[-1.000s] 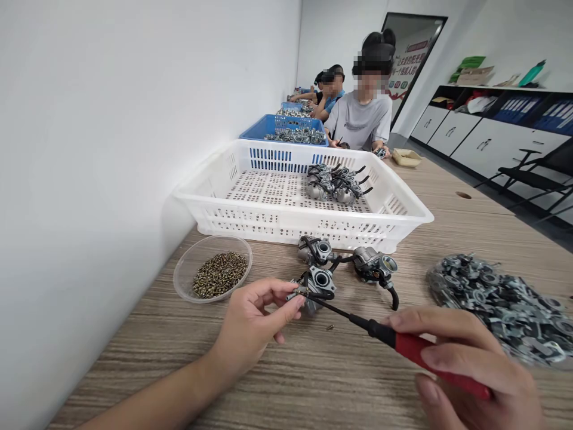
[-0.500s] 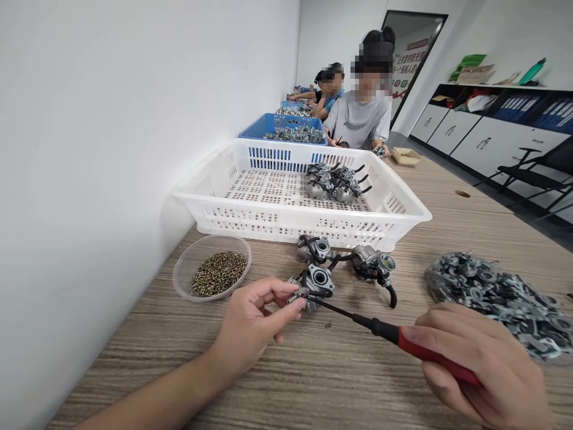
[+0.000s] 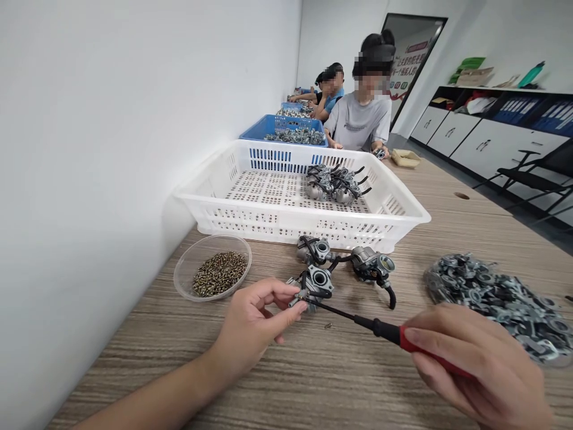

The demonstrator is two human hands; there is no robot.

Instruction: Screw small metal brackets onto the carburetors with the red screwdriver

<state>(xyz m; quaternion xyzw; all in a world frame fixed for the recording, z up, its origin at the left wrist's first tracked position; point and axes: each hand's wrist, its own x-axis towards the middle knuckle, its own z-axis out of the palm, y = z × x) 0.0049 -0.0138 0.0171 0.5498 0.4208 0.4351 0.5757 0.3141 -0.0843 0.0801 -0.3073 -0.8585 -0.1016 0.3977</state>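
My left hand (image 3: 257, 316) pinches a small metal part at the near left side of a carburetor (image 3: 319, 279) on the table. My right hand (image 3: 481, 358) is wrapped round the red and black handle of a screwdriver (image 3: 364, 321). Its tip reaches the part beside my left fingertips; the exact contact is too small to tell. Behind stands a second carburetor (image 3: 308, 249), and a third carburetor (image 3: 369, 263) with a black hose lies to the right. One loose screw (image 3: 328, 325) rests on the wood below the shaft.
A round clear bowl (image 3: 179, 272) of small brass-coloured screws stands at left. The white crate (image 3: 268, 218) behind holds several carburetors. At right lies a heap of metal parts (image 3: 492, 304). Beyond are a blue crate (image 3: 255, 128), a beige tray (image 3: 405, 158) and co-workers (image 3: 358, 119).
My right hand has shifted its grip slightly on the screwdriver handle. My left hand stays in place. The co-worker across has moved a hand a little.
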